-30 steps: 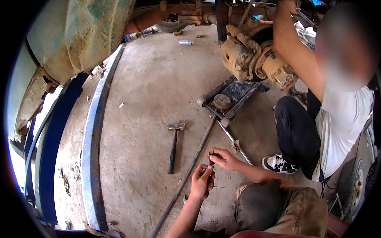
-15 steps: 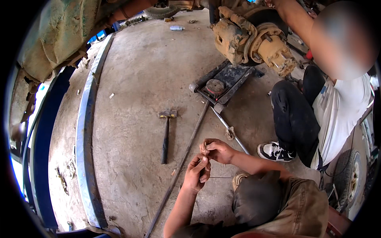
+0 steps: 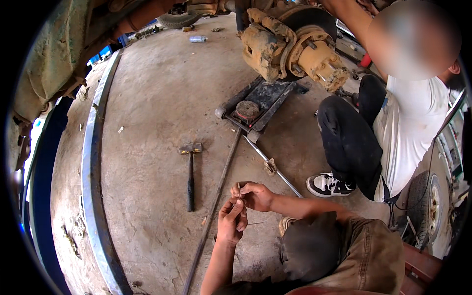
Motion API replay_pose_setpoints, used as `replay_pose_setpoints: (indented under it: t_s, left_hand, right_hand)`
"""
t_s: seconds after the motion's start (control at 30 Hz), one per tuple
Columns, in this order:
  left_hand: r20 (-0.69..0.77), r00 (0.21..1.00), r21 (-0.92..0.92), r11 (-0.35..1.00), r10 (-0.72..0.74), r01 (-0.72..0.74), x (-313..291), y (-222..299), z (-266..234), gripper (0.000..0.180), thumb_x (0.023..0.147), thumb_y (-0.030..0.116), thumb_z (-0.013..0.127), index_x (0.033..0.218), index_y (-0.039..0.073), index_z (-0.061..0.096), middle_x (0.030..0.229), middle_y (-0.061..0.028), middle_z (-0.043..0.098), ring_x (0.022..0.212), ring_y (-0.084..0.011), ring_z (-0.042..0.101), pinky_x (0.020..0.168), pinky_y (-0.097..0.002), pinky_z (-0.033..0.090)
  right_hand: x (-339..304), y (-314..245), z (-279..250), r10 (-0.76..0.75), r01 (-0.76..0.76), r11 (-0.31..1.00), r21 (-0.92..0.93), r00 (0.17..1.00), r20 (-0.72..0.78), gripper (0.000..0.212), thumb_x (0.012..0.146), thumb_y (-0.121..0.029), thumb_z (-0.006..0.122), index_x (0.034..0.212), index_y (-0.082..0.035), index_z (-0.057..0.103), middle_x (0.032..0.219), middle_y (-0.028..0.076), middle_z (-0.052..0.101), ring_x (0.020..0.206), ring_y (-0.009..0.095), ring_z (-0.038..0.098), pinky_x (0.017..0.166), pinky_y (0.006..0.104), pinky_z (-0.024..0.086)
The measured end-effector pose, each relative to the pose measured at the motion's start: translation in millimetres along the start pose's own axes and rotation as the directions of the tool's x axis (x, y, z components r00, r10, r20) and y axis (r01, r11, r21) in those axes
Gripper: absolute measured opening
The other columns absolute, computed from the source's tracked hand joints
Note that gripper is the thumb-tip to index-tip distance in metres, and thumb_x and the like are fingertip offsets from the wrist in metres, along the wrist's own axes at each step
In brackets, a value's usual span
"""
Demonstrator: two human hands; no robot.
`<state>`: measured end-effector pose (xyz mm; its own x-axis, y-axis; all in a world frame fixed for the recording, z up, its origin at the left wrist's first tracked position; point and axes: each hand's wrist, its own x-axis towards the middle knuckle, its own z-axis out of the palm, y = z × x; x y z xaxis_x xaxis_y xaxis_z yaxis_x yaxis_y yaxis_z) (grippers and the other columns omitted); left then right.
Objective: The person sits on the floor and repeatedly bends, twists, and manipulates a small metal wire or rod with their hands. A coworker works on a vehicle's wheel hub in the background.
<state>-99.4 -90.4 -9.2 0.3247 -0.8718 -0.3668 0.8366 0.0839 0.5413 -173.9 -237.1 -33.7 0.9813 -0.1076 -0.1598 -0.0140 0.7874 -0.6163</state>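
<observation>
My left hand (image 3: 230, 220) is closed in a pinch, thumb up, over the floor at lower centre. A thin, dark wire-like piece (image 3: 255, 224) sticks out to the right beside its fingers. Fingertips of my right hand (image 3: 256, 197) meet those of the left, closed on something small that the fingers mostly hide. To the left of my hands a hammer (image 3: 191, 174) with a black handle lies on the floor. A long metal bar (image 3: 216, 199) runs past my left wrist toward a black floor jack (image 3: 268, 101), and the jack's silver handle (image 3: 280, 174) reaches toward my right forearm.
A muddy hub with brake caliper (image 3: 268, 49) hangs above the jack. At right another person in a white shirt (image 3: 410, 128) crouches beside it, an arm raised. A blue-grey rail (image 3: 92, 162) bounds the left; a wheel (image 3: 428, 209) stands at far right.
My view has shifted, so floor objects appear farther left. Both hands stay fingertip to fingertip with small finger movements. The wire-like piece shows shorter than before.
</observation>
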Motion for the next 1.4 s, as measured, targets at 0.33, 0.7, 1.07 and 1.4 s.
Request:
replay_pose_setpoints:
  t_s: [0.33, 0.7, 1.07, 1.4]
  left_hand:
    - [-0.075, 0.944, 0.456, 0.852, 0.323, -0.255, -2.5, -3.8, 3.9, 0.014, 0.096, 0.014, 0.062, 0.089, 0.004, 0.057, 0.067, -0.0039, 0.056, 0.042, -0.0038, 0.04, 0.037, -0.0212, 0.028]
    - [0.064, 0.813, 0.841, 0.408, 0.578, -0.356, -1.3, -12.2, -17.5, 0.015, 0.1, 0.009, 0.048, 0.095, -0.002, 0.056, 0.073, -0.0077, 0.06, 0.055, -0.009, 0.054, 0.051, -0.0255, 0.045]
    - [0.006, 0.955, 0.6, 0.764, 0.296, -0.24, 0.5, -19.5, 1.3, 0.013, 0.101, 0.012, 0.047, 0.101, -0.001, 0.046, 0.077, -0.0104, 0.056, 0.046, -0.0156, 0.06, 0.041, -0.0289, 0.05]
    - [-0.026, 0.965, 0.59, 0.783, 0.26, -0.195, -0.8, -20.4, -0.4, 0.016, 0.099, 0.013, 0.053, 0.097, 0.0, 0.045, 0.076, -0.0095, 0.054, 0.052, -0.0181, 0.062, 0.046, -0.0308, 0.056]
  right_hand:
    - [5.0, -11.0, 5.4, -0.283, 0.221, 0.91, -0.35, 0.949, -0.137, 0.016, 0.093, -0.017, 0.059, 0.102, -0.004, 0.063, 0.092, 0.0, 0.061, 0.08, 0.011, 0.057, 0.076, 0.0282, 0.048]
    - [10.0, -7.3, 1.8, -0.456, 0.268, 0.348, -0.899, 0.886, 0.087, 0.024, 0.094, -0.02, 0.063, 0.105, 0.0, 0.069, 0.085, 0.012, 0.071, 0.075, 0.015, 0.064, 0.068, 0.0331, 0.05]
    - [-5.9, -27.1, 3.5, -0.348, 0.145, 0.353, -0.924, 0.937, 0.014, 0.022, 0.097, -0.017, 0.058, 0.111, -0.003, 0.068, 0.091, 0.006, 0.071, 0.078, 0.009, 0.061, 0.071, 0.0283, 0.05]
    - [-12.2, -37.6, 15.7, -0.376, 0.211, 0.058, -0.976, 0.91, 0.175, 0.017, 0.09, -0.015, 0.061, 0.101, -0.004, 0.066, 0.093, 0.013, 0.068, 0.08, 0.033, 0.066, 0.068, 0.0405, 0.051]
